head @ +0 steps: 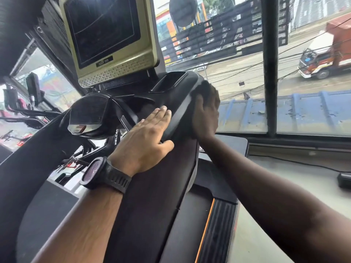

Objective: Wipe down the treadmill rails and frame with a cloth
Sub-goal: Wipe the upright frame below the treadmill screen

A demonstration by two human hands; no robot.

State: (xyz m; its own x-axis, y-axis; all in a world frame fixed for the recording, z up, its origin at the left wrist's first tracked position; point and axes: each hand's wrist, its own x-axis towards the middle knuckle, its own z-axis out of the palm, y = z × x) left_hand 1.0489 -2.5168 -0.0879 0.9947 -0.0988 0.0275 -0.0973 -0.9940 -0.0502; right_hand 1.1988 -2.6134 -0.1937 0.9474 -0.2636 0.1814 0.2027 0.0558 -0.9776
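Window behind, black plastic treadmill console rail (180,107) slants up-away; left hand (144,137) flat on it, fingers straight; right hand (206,114) against its outer side, pressing what looks like a dark cloth (208,90), grip unclear.

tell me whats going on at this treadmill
A person is wiping down the treadmill's black console frame. The left hand, with a wristwatch on it, rests flat on the inner side of the frame, fingers straight. The right hand holds a dark cloth against the frame's outer edge, just below the cup holder. That side is in shadow, so its finger grip is unclear.
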